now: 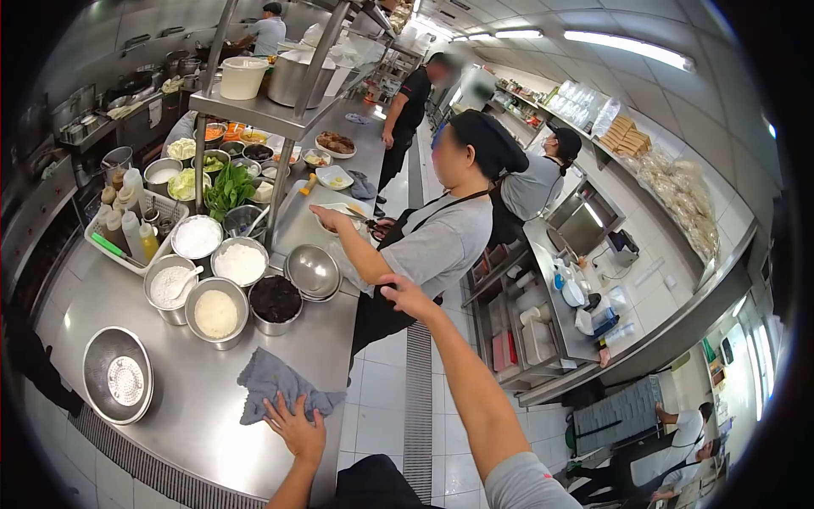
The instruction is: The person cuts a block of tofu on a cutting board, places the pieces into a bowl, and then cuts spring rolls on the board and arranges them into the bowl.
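My left hand (298, 431) lies with spread fingers on a crumpled grey cloth (284, 386) near the front edge of the steel counter (195, 373). Stretched out to the right, my right hand (409, 299) is in the air beside the nearest co-worker's arm, its index finger extended and nothing visible in it; whether it touches that person is unclear. Behind the cloth stand metal bowls with a pale grainy food (216, 314), a dark food (275, 299) and white powder (240, 264). An empty metal bowl (313, 271) sits beside them.
A metal bowl with a perforated disc (126, 380) stands at left. Squeeze bottles (133, 222) fill a white basket (157, 267). Shelf posts rise from the counter. The nearest co-worker (445, 229) stands at the counter's right side, holding scissors. Other people stand farther back.
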{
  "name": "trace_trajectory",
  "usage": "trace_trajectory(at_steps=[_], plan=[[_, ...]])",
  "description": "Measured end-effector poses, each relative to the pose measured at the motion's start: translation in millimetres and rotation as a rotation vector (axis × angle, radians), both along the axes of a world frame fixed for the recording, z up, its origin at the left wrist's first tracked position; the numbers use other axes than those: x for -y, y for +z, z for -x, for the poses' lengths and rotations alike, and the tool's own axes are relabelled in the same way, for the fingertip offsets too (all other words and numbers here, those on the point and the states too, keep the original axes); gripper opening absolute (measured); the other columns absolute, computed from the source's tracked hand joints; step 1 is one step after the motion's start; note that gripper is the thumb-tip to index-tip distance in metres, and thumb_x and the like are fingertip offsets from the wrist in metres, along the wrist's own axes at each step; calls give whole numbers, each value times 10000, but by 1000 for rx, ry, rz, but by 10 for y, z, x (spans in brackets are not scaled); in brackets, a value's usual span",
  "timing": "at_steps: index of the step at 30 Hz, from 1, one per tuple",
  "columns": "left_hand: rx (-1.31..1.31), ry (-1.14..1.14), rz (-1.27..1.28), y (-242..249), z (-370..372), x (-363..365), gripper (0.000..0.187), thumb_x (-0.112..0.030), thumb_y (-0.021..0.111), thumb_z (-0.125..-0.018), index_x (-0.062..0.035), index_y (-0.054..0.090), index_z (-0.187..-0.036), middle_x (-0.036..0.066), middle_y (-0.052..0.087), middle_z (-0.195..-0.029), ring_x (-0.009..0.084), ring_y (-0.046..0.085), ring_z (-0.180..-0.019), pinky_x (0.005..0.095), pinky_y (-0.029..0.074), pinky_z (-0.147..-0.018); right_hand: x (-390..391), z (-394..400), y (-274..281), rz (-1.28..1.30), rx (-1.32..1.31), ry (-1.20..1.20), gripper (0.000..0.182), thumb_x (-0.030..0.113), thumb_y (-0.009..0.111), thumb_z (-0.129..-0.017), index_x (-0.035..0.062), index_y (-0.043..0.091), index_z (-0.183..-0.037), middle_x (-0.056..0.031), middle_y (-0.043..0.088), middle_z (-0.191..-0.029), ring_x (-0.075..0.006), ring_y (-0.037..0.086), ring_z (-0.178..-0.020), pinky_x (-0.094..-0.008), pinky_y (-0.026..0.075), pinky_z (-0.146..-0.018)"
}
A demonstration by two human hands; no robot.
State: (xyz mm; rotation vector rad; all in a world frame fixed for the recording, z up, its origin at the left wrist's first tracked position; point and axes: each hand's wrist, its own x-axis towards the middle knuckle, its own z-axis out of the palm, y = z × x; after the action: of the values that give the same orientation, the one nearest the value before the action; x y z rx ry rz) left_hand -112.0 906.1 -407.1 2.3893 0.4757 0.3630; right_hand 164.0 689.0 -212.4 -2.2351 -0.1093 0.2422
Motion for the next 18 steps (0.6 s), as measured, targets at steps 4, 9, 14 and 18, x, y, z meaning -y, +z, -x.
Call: trace_trajectory(at_steps=[4,9,14,18], plan=[[-22,-4,20,-24,3,-26,467,-276,711,-829,-160,641,-1276,234,340,-1575,507,87,-1530,683,76,-1204,-366,332,-532,264,56,441,247,169,679,-898,96,706,-1133,-98,680,-1134,-147,648,-904,-333,535,-812],[-108,-70,79,116,39,-108,502,-278,718,-822,-170,630,-1304,226,317,-1594,503,78,-1535,680,70,-1207,-1068,2030,-2033,-331,-635,318,222,235,601,-1037,101,663,-1203,8,661,-919,-55,594,-715,-225,468,-648],[-117,-86,36,-20,51,-101,563,-303,724,-815,-206,597,-1355,225,296,-1609,507,66,-1535,683,35,-1204,-1052,2244,-2499,-560,-454,30,233,197,551,-1057,36,674,-1173,-29,706,-900,-88,585,-598,-249,469,-563],[-99,-87,41,45,0,-82,558,-313,719,-819,-211,597,-1354,227,295,-1611,511,57,-1534,686,23,-1200,-917,2126,-2434,-503,-488,92,234,198,548,-1054,40,672,-1174,-64,742,-959,-113,622,-641,-268,496,-595]])
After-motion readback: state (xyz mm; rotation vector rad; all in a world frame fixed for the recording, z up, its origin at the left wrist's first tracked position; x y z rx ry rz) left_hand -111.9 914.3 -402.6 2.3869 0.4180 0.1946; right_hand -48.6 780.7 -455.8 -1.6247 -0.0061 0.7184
